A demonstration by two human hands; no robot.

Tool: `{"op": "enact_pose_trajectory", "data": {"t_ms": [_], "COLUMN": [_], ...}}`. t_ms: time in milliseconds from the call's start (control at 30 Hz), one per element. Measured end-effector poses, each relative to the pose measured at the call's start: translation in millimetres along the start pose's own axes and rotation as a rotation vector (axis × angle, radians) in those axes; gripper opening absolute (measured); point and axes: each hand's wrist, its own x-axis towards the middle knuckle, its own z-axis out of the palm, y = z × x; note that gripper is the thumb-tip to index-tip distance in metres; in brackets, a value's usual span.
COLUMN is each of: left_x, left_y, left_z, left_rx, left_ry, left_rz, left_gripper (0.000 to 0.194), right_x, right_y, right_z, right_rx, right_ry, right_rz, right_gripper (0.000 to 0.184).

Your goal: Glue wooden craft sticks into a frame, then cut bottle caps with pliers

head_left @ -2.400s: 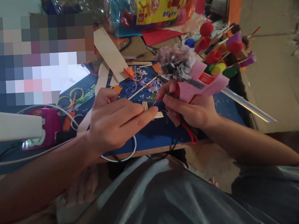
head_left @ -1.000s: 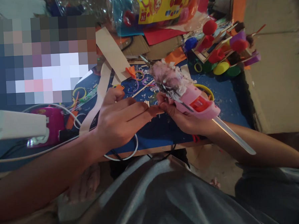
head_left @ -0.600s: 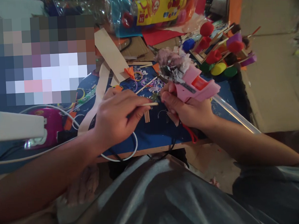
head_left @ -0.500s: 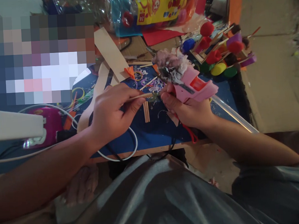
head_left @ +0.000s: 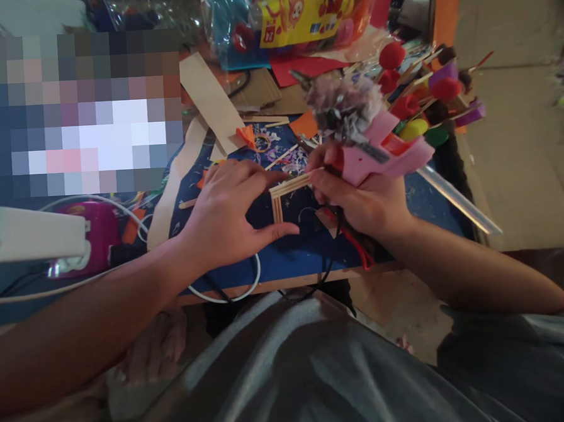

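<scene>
My right hand [head_left: 364, 197] grips a pink hot glue gun [head_left: 378, 152] with a clear glue stick [head_left: 461, 200] out of its back. Grey, fluffy residue covers its nozzle end [head_left: 345, 104], which points up and away. The thumb and fingers of this hand also pinch a narrow strip of light wooden sticks [head_left: 291, 185]. The strip's left end is over the top of a short bundle of sticks [head_left: 277, 210], forming a corner. My left hand [head_left: 229, 207] is open, thumb stretched out at the bundle's lower end and fingers spread behind it; I cannot tell whether it touches the bundle.
Scraps and loose sticks litter the blue tabletop [head_left: 303, 251]. A white charger [head_left: 32, 233] in a magenta socket block [head_left: 102, 233] and a white cable [head_left: 258, 269] lie left. Behind are a bag of coloured pieces [head_left: 300, 21] and a colourful stick model [head_left: 413, 100]; cardboard [head_left: 518, 129] lies right.
My left hand has let go of the strip of sticks and spread its fingers. My right hand now pinches the strip, and the glue gun has shifted right.
</scene>
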Motion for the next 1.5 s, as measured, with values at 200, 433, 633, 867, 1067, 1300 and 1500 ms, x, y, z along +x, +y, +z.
{"op": "enact_pose_trajectory", "data": {"t_ms": [200,433,633,867,1067,1300,1500], "left_x": [0,1,-1,-2,0,1,-1], "left_y": [2,-1,-1,-5,-4,-3,4], "left_z": [-0.9,-1.3,-1.5,6.4,7.1,6.1,7.3], "left_rx": [0.148,0.050,-0.115,-0.507,-0.646,-0.704,-0.775], "left_ry": [-0.189,-0.176,-0.165,0.014,0.026,0.019,0.050], "left_rz": [-0.073,-0.069,-0.164,-0.215,-0.254,-0.269,-0.282], "left_gripper": [0.071,0.064,0.065,0.067,0.063,0.062,0.041], "right_x": [7,7,6,5,4,2,1], "right_y": [6,11,6,5,-2,-6,-9], "right_z": [-2,-8,-2,-6,-5,-4,-4], "right_rx": [0.052,-0.031,0.118,0.109,0.156,0.239,0.175], "right_ry": [0.161,0.091,0.111,0.022,-0.074,-0.090,-0.095], "right_rz": [0.010,0.043,0.121,0.166,0.235,0.265,0.269], "right_gripper": [0.061,0.056,0.073,0.070,0.061,0.055,0.049]}}
